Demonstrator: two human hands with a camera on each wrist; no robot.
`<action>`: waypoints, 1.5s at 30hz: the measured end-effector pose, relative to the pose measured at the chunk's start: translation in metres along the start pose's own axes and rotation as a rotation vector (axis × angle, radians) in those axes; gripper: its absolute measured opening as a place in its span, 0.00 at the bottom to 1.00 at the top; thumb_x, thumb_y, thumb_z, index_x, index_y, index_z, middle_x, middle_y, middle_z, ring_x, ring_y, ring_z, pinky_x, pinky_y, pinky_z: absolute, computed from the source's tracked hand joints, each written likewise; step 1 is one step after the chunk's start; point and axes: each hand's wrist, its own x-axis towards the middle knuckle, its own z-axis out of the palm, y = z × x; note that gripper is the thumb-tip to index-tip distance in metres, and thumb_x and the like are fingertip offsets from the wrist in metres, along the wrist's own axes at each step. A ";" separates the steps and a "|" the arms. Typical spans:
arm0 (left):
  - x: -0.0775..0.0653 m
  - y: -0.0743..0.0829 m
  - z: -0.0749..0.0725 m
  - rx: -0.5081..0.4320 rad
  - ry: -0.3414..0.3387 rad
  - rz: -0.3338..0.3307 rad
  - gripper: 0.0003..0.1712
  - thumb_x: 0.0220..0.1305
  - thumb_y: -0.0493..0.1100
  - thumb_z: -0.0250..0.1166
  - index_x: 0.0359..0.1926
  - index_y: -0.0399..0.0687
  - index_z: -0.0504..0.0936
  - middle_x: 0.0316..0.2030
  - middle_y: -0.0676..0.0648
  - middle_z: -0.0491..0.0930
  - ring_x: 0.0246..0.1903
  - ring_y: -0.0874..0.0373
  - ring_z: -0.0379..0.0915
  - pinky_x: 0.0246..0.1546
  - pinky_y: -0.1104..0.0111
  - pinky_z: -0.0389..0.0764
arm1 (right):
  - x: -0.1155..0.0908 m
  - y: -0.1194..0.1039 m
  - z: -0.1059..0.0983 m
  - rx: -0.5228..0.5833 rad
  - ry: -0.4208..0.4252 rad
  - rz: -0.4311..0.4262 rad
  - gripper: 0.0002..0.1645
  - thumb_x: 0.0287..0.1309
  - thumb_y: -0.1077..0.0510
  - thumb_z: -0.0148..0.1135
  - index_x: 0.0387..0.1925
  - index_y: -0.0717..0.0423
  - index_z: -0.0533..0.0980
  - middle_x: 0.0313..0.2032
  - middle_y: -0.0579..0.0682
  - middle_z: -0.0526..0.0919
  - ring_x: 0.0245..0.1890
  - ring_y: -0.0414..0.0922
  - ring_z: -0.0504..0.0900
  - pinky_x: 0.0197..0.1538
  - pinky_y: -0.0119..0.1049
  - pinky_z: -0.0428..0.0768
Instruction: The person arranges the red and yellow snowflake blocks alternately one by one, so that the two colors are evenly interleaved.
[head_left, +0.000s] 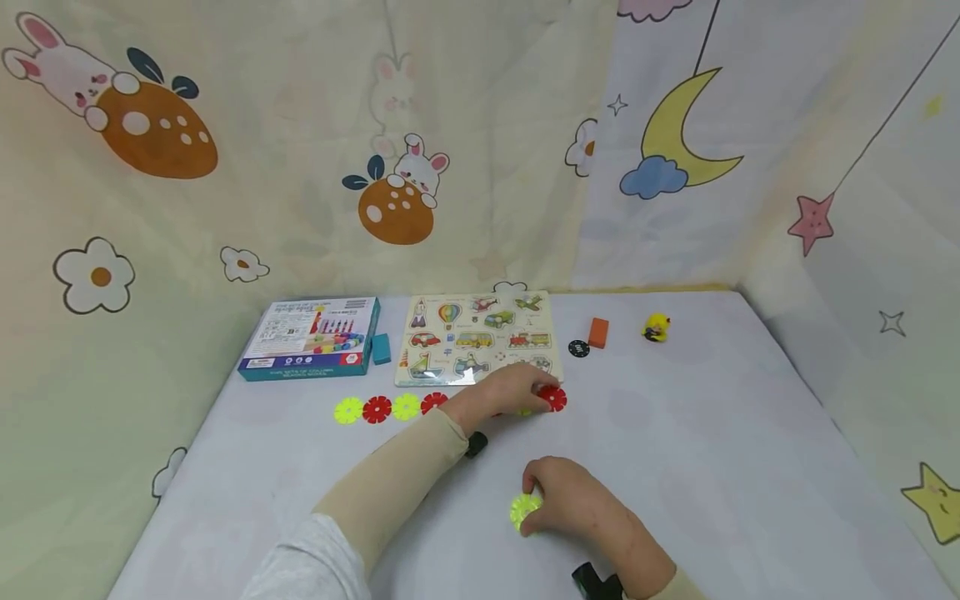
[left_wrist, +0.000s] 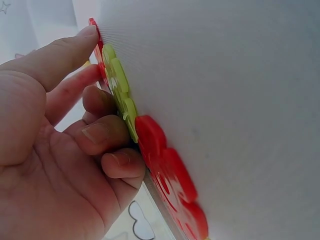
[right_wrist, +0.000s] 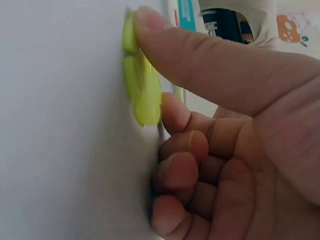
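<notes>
A row of flower-shaped plastic discs lies on the white cloth, red and yellow-green by turns, beginning with a yellow-green disc [head_left: 348, 410] at the left. At the right end my left hand [head_left: 506, 392] pinches a red disc [head_left: 555, 398] between thumb and index finger. Its other fingers curl beside a yellow-green disc [left_wrist: 119, 85] and another red disc [left_wrist: 170, 175] in the left wrist view. Nearer to me, my right hand [head_left: 573, 500] holds a loose yellow-green disc [head_left: 523, 510] by its edges, thumb and index finger on opposite sides. The left forearm hides part of the row.
Behind the row lie a picture puzzle board [head_left: 480, 333] and a boxed block set [head_left: 311, 337] with a teal block [head_left: 381, 348] beside it. Farther right are a black round chip [head_left: 578, 348], an orange block [head_left: 598, 332] and a small yellow figure [head_left: 656, 327]. Patterned cloth walls [head_left: 487, 125] enclose the table.
</notes>
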 end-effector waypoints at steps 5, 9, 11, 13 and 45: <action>-0.002 0.001 -0.001 0.008 -0.005 -0.004 0.26 0.59 0.51 0.67 0.59 0.64 0.76 0.29 0.55 0.73 0.30 0.62 0.68 0.27 0.71 0.70 | -0.004 0.000 -0.002 0.036 -0.029 -0.058 0.18 0.37 0.50 0.78 0.22 0.48 0.74 0.19 0.41 0.69 0.23 0.39 0.68 0.27 0.34 0.67; -0.001 0.001 -0.002 0.018 -0.006 -0.007 0.26 0.59 0.51 0.67 0.59 0.64 0.76 0.28 0.54 0.72 0.29 0.62 0.67 0.27 0.71 0.69 | -0.004 -0.004 -0.025 0.093 -0.079 -0.069 0.12 0.42 0.53 0.75 0.25 0.48 0.77 0.18 0.42 0.73 0.19 0.39 0.72 0.26 0.34 0.70; 0.000 0.000 -0.002 0.027 -0.008 0.002 0.26 0.59 0.52 0.67 0.59 0.64 0.76 0.29 0.56 0.73 0.30 0.62 0.67 0.28 0.71 0.69 | -0.003 -0.006 -0.045 0.129 -0.072 -0.015 0.11 0.44 0.55 0.74 0.31 0.49 0.80 0.19 0.45 0.76 0.18 0.42 0.75 0.26 0.36 0.73; 0.002 -0.001 -0.002 0.030 -0.011 0.016 0.26 0.59 0.52 0.67 0.59 0.63 0.76 0.30 0.58 0.74 0.31 0.63 0.67 0.30 0.72 0.69 | -0.003 -0.006 -0.067 0.159 -0.023 0.053 0.14 0.46 0.57 0.73 0.38 0.51 0.81 0.22 0.47 0.78 0.19 0.45 0.77 0.27 0.38 0.75; 0.002 0.005 0.000 0.156 0.042 0.067 0.23 0.61 0.52 0.64 0.58 0.60 0.77 0.40 0.59 0.76 0.36 0.64 0.67 0.34 0.73 0.69 | 0.055 0.082 -0.088 0.024 0.290 0.325 0.29 0.50 0.58 0.70 0.55 0.58 0.73 0.45 0.58 0.74 0.43 0.53 0.71 0.47 0.50 0.73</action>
